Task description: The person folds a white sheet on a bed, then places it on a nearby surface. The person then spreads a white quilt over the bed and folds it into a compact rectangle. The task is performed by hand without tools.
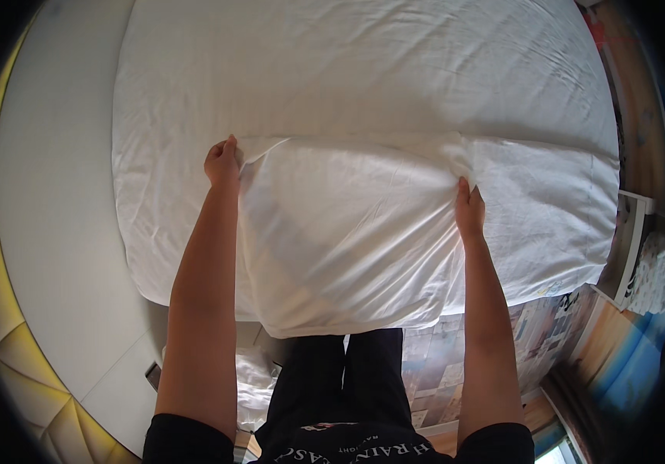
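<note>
A white cloth cover (348, 232) lies across the near part of the bed, with creases fanning through its middle and its lower edge hanging by my legs. At its upper left corner, my left hand (223, 161) is closed in a pinch on the fabric. Farther right and slightly nearer to me, my right hand (469, 207) grips a gathered fold of the same cover, thumb on top. Part of the cover (545, 209) spreads flat to the right beyond that hand. Under and behind it stretches a wrinkled white bed sheet (363, 69).
Along the left runs a pale headboard panel (54, 216) with yellow quilted trim (27, 340). At the right, a white shelf-like piece (630, 247) stands beside the bed near a bundled white item (656, 274). Patterned flooring (456, 363) shows below the bed's edge.
</note>
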A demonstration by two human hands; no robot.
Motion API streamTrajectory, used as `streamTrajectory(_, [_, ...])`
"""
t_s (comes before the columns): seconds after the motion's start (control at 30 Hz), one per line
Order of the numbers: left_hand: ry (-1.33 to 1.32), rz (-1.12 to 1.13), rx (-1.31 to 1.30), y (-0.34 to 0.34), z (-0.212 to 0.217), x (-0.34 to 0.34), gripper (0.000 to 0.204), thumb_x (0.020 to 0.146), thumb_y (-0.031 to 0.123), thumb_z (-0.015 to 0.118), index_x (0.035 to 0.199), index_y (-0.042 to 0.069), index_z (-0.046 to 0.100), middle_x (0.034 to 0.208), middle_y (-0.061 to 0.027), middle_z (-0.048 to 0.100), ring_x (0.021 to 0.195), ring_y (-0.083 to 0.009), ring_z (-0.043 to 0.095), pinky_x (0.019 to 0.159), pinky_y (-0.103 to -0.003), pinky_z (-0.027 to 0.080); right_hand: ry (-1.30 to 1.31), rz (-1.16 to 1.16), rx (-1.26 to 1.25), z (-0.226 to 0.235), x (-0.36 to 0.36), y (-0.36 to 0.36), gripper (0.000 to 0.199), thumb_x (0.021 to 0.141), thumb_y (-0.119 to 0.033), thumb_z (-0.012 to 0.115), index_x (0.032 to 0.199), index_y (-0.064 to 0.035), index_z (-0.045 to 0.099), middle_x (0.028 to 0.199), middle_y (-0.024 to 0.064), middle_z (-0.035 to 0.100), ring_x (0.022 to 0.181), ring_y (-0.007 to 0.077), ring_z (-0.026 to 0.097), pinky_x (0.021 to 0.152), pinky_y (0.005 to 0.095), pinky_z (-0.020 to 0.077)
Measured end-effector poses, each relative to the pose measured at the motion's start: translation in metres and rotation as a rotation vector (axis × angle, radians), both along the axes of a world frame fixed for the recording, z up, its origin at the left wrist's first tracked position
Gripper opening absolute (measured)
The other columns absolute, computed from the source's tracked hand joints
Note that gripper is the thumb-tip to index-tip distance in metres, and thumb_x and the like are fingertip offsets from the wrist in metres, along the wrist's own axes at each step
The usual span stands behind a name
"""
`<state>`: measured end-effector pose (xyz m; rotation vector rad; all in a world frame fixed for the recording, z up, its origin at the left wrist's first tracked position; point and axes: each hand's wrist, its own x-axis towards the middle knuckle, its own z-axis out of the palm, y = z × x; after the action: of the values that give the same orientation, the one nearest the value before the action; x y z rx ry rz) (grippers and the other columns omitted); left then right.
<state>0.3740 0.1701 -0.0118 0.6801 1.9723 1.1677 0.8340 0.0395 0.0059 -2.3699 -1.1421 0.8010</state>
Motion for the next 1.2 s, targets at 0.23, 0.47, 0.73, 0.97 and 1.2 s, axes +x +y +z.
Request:
streamTrajectory(0.23, [0.004, -0.071, 0.019, -0.121, -0.034, -0.036, 0.042, 0.088, 0.027, 0.065, 0.116, 0.000, 0.050, 0.094, -0.0054, 0.057, 0.076, -0.0127, 0.054, 0.066, -0.027, 0.047, -0.575, -0.015, 0.389, -0.004, -0.056, -0.018, 0.044, 0.087, -0.027, 0.059, 0.123, -0.0053, 0.047, 0.121, 0.0121, 0.051, 0.113, 0.0326, 0.046, 0.096, 0.0435, 0.0332])
streamTrajectory(0.47, [0.391, -0.070, 0.076, -0.229, 0.015, 0.022, 0.021, 0.080, 0.016, 0.070, 0.093, 0.003, 0.059, 0.090, -0.0104, 0.057, 0.090, -0.0253, 0.053, 0.079, -0.034, 0.045, 0.385, 0.518, 0.467, 0.037, -0.227, -0.005, 0.036, 0.081, -0.004, 0.062, 0.115, -0.0061, 0.052, 0.120, 0.0102, 0.052, 0.109, 0.0279, 0.049, 0.092, 0.0401, 0.0391])
streamTrajectory(0.73, [0.371, -0.156, -0.062, -0.216, 0.041, 0.007, 0.018, 0.074, 0.012, 0.073, 0.073, 0.005, 0.057, 0.076, -0.0072, 0.057, 0.078, -0.0259, 0.052, 0.069, -0.035, 0.045, -0.229, 0.881, 0.590, 0.012, -0.361, 0.112, 0.028, 0.080, -0.025, 0.067, 0.102, -0.0117, 0.059, 0.110, 0.0069, 0.057, 0.100, 0.0318, 0.049, 0.086, 0.0461, 0.0370])
streamTrajectory(0.97, [0.213, -0.315, -0.174, -0.225, 0.059, -0.012, 0.019, 0.074, 0.014, 0.073, 0.070, 0.005, 0.056, 0.073, -0.0071, 0.057, 0.076, -0.0255, 0.053, 0.067, -0.035, 0.045, -0.296, 1.067, 0.259, 0.005, -0.385, 0.156, 0.016, 0.085, -0.026, 0.062, 0.077, -0.0129, 0.062, 0.081, -0.0006, 0.064, 0.085, 0.0220, 0.053, 0.082, 0.0405, 0.0282])
streamTrajectory(1.2, [0.197, -0.386, -0.121, -0.253, 0.064, -0.017, 0.020, 0.077, 0.013, 0.072, 0.075, 0.004, 0.055, 0.076, -0.0081, 0.055, 0.074, -0.0247, 0.053, 0.067, -0.033, 0.045, -0.264, 0.930, 0.258, -0.016, -0.384, 0.169, 0.015, 0.085, -0.025, 0.061, 0.075, -0.0141, 0.060, 0.080, -0.0012, 0.062, 0.085, 0.0219, 0.055, 0.080, 0.0380, 0.0292])
